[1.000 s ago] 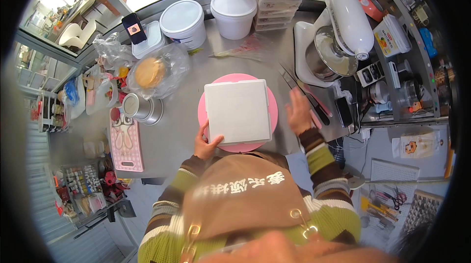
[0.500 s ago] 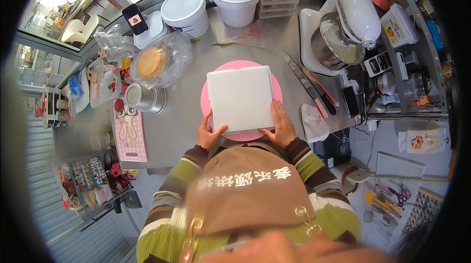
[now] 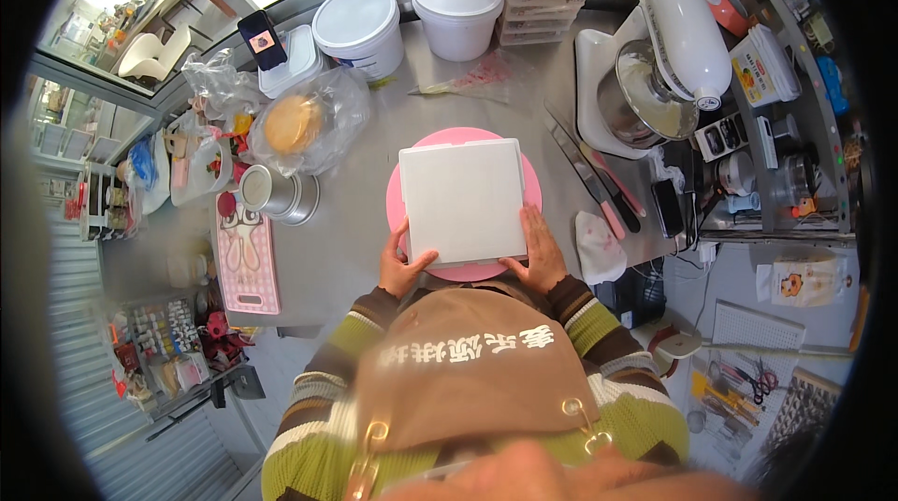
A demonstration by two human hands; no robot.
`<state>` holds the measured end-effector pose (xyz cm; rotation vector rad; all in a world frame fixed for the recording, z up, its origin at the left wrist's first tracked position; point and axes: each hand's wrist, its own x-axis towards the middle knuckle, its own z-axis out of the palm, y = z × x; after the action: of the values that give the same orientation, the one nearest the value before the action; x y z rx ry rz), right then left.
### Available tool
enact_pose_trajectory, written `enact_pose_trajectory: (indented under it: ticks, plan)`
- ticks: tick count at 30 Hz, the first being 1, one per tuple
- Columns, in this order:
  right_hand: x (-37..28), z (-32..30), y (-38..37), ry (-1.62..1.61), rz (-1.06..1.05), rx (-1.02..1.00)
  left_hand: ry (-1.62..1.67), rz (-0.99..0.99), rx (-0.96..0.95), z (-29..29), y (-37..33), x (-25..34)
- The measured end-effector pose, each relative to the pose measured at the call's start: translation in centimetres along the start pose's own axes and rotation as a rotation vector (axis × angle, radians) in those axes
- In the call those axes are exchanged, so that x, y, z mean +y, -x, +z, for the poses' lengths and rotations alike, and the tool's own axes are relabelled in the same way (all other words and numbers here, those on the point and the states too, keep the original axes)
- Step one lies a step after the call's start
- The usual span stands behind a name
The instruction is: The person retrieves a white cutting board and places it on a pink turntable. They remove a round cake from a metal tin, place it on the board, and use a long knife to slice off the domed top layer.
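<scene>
A flat, square white panel [image 3: 463, 202] with a smooth matte face and crisp edges is resting at the centre of the frame, covering most of a round pink turntable [image 3: 533, 181] whose curved rim is showing around it. The two hands are standing apart, both clamping the panel: the left hand [image 3: 404, 264] is gripping its lower left corner, thumb lying over the near edge, and the right hand [image 3: 543, 253] is pressing its fingers along the lower right side, thumb reaching the near edge. The turntable is sitting on a grey, dully shining metal desk [image 3: 346, 220].

Right of centre, long thin metal blades with slim handles are lying aslant, and a crumpled white cloth [image 3: 600, 248] with pink stains is resting just below them. At the upper right, a glossy white stand mixer [image 3: 687, 33] is leaning over a rounded steel bowl [image 3: 627, 108]. Left of centre, cylindrical silvery tins [image 3: 267, 190] are lying near a pink checked board [image 3: 248, 262]. Above them, a round golden-brown cake [image 3: 293, 123] is sitting in wrinkled clear plastic. Two lidded white tubs [image 3: 456, 14] are standing at the top.
</scene>
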<state>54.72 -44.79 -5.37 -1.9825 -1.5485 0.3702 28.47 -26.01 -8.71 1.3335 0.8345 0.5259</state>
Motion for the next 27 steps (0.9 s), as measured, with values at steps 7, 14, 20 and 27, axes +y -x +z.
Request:
enact_pose_trajectory:
  ticks: [7,14,20,27]
  plan:
    - [0.2,-0.7,-0.5,-0.059,0.007,-0.005,0.053,-0.057,0.028,0.8,0.4,1.5]
    - [0.6,-2.9,-1.4,-0.366,0.172,-0.109,0.051,-0.038,0.052,1.2,0.4,1.4]
    - [1.5,-1.8,0.7,-0.353,0.231,-0.024,0.084,-0.030,0.055,0.8,0.2,0.2]
    - [7.1,-2.1,12.5,0.397,0.882,0.139,0.091,-0.056,0.083,0.5,0.0,-0.8]
